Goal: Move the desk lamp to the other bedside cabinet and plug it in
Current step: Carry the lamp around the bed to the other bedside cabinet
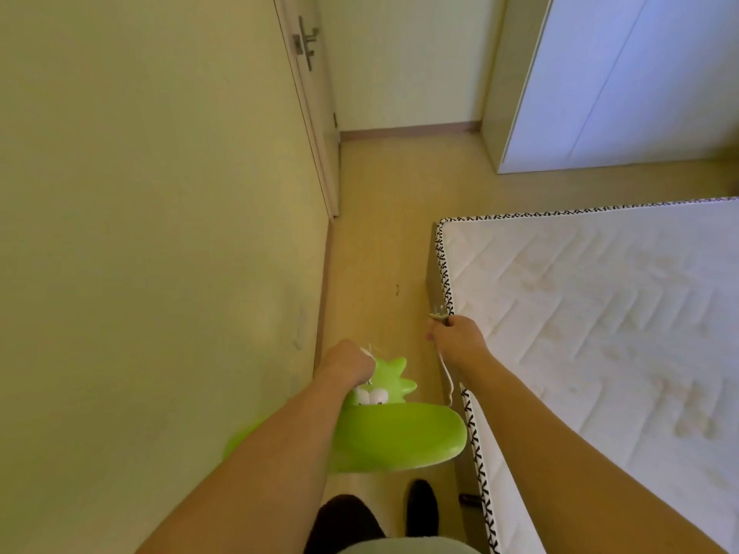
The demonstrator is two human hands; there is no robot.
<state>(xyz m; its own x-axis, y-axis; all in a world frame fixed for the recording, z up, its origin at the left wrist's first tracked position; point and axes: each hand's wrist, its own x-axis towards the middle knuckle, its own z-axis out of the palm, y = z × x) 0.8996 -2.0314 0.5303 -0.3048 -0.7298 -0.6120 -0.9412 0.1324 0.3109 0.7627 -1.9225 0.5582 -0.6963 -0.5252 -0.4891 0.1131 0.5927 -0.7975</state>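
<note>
A bright green cartoon-shaped desk lamp [396,437] with spiky top and white teeth hangs low in front of me, above the floor. My left hand [348,363] is closed around its upper part. My right hand [454,337] is closed on the lamp's plug [439,312], held beside the mattress edge. The white cord [447,379] trails down from that hand along the bed's side. No bedside cabinet or socket is in view.
A bare quilted mattress [600,333] with a black-and-white patterned border fills the right. A plain wall [160,233] runs along the left, leaving a narrow strip of wooden floor [380,253]. A door [316,113] stands ahead left, a white wardrobe [620,82] ahead right. My dark slippers show below.
</note>
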